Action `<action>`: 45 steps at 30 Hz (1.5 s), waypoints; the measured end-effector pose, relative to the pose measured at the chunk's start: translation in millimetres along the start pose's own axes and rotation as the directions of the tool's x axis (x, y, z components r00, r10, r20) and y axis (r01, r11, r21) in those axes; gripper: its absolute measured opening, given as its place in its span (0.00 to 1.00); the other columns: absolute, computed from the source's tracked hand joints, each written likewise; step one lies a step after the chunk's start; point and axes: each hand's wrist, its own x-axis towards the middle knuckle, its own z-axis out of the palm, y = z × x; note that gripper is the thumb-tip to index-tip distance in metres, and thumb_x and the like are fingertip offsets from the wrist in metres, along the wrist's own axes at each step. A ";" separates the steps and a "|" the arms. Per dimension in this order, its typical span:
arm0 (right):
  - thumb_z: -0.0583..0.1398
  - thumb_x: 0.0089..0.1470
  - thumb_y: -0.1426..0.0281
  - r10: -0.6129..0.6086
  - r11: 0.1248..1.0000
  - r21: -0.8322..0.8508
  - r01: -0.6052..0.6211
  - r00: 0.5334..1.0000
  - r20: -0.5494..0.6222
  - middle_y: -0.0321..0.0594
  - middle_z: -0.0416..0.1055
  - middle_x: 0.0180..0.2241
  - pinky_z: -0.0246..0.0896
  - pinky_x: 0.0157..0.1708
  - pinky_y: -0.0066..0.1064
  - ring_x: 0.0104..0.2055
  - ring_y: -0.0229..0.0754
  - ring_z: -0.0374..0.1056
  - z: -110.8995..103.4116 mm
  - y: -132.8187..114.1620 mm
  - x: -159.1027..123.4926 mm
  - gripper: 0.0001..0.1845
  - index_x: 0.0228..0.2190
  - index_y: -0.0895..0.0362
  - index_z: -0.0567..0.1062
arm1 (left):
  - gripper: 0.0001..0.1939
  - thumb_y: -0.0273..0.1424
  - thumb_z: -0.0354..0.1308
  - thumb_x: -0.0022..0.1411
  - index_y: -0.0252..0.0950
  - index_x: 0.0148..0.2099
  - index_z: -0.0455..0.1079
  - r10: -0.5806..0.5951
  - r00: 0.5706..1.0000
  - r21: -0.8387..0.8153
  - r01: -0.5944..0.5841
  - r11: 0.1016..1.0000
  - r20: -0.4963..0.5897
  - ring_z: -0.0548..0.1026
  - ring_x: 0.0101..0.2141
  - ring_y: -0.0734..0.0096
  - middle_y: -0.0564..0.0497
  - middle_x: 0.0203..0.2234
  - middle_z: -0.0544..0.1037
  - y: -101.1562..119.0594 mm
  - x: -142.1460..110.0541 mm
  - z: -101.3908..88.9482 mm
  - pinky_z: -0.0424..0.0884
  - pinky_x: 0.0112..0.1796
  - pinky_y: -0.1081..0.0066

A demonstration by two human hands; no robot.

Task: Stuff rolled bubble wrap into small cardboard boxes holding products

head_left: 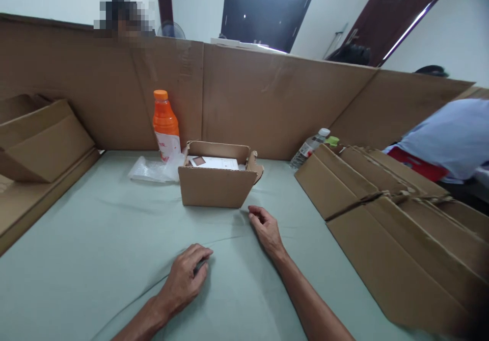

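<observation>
My left hand rests on the pale green cloth in the front middle. Its fingers are loosely bent, the thumb stands apart from them, and no object shows between them. Farther forward, my right hand lies on the cloth near the right front corner of a small cardboard box, without touching it. Its fingers are relaxed and slightly curled, with nothing visible in them. The box is uncovered at the top, has a flap folded out on its right side, and holds white boxes; their lower parts are hidden.
Behind the box stand an orange-capped bottle and crumpled clear plastic. A clear bottle leans at the back right, beside several cardboard boxes. More cardboard sits left. A cardboard partition crosses the back; people are beyond.
</observation>
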 end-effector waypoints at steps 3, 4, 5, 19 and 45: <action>0.60 0.49 0.57 0.014 0.999 -0.031 -0.014 1.000 0.020 0.46 0.79 0.39 0.69 0.37 0.38 0.32 0.44 0.72 -2.2 -4.6 3.9 0.23 0.42 0.59 0.77 | 0.13 0.27 0.53 0.62 0.37 0.47 0.74 -0.123 0.991 -0.046 0.121 0.992 -0.045 0.76 0.34 0.67 0.46 0.38 0.78 4.9 0.1 -13.6 0.74 0.35 0.69; 0.60 0.49 0.58 0.014 0.999 -0.039 -0.013 1.000 0.020 0.47 0.78 0.41 0.69 0.37 0.38 0.33 0.44 0.72 -3.5 -6.6 8.0 0.24 0.44 0.59 0.77 | 0.14 0.28 0.54 0.62 0.37 0.48 0.74 -0.175 0.981 -0.057 0.171 0.984 -0.087 0.76 0.34 0.67 0.45 0.39 0.78 6.5 1.5 -21.2 0.74 0.36 0.68; 0.60 0.49 0.58 0.011 0.999 -0.045 -0.010 1.000 0.019 0.49 0.78 0.43 0.68 0.38 0.38 0.36 0.46 0.73 -4.4 -9.0 13.5 0.25 0.45 0.59 0.76 | 0.15 0.30 0.55 0.62 0.38 0.51 0.73 -0.228 0.964 -0.072 0.220 0.973 -0.137 0.76 0.35 0.66 0.45 0.41 0.78 7.9 4.4 -30.0 0.74 0.38 0.66; 0.59 0.47 0.60 -0.073 0.996 -0.042 0.075 0.996 0.058 0.49 0.74 0.48 0.68 0.41 0.40 0.44 0.51 0.71 12.3 -49.4 36.3 0.28 0.49 0.58 0.70 | 0.26 0.30 0.57 0.53 0.32 0.55 0.64 -0.384 0.843 -0.331 0.265 0.906 -0.376 0.74 0.47 0.60 0.43 0.46 0.75 -14.1 125.5 -32.1 0.71 0.48 0.62; 0.61 0.51 0.52 -0.051 0.978 -0.187 0.095 0.973 0.226 0.45 0.77 0.41 0.70 0.28 0.39 0.34 0.52 0.74 -7.0 -35.8 -92.0 0.26 0.47 0.52 0.70 | 0.63 0.39 0.71 0.49 0.44 0.74 0.31 -0.246 0.968 -0.323 0.246 0.914 0.042 0.67 0.60 0.44 0.36 0.66 0.59 -14.1 -31.0 -97.2 0.71 0.55 0.52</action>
